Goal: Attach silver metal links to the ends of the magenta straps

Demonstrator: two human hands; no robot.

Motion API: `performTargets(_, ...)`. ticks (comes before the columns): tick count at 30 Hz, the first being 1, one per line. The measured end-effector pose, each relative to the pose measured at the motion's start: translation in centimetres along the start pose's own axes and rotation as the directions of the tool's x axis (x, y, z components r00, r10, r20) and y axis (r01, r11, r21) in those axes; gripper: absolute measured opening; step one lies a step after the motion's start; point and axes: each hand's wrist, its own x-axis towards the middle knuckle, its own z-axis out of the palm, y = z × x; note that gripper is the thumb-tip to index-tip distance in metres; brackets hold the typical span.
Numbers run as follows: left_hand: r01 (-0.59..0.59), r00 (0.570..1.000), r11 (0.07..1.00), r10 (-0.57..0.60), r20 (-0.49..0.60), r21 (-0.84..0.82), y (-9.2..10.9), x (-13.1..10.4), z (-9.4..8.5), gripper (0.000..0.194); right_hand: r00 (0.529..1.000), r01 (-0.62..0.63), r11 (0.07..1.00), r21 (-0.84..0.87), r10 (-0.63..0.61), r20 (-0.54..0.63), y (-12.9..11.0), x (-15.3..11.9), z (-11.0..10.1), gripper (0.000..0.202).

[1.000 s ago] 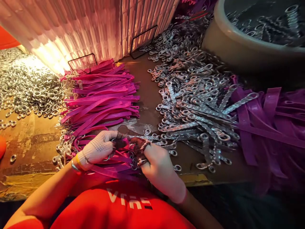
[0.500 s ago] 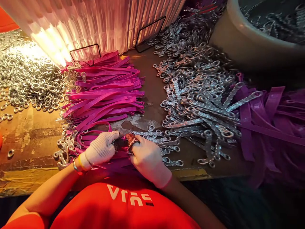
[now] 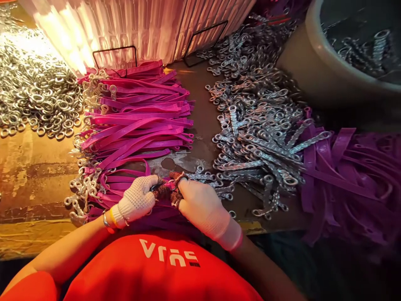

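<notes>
Both hands wear white gloves with dark, worn fingertips and meet in front of the red shirt. My left hand (image 3: pixel 141 196) is closed in a pinch, with a dark ring-like bit at its fingertips. Facing it, my right hand (image 3: pixel 199 200) pinches too, and a small pink strap end (image 3: pixel 170 184) shows between the two hands. What each set of fingers grips is mostly hidden. Behind and under them lies a stack of pink straps (image 3: pixel 140 121), with metal links (image 3: pixel 89 186) at its left ends.
Metal rings (image 3: pixel 46 100) are heaped at the left. Twisted metal chain pieces (image 3: pixel 260 138) pile up right of the straps. Purple straps (image 3: pixel 341 179) lie at far right, below a large grey tub (image 3: pixel 300 58). A ribbed translucent panel (image 3: pixel 140 29) stands behind.
The hands have moved slightly apart, and the pink strap end between them shows more clearly. The right hand has shifted a little to the right. The camera view has shifted slightly.
</notes>
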Motion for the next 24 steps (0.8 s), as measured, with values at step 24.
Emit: performTargets(24,0.209,0.974,0.548,-0.188,0.124,-0.81,1.6,-0.5,-1.7,0.04,0.928,-0.16,0.938,-0.308,0.036,-0.372,12.9,-1.6,-0.9,0.016)
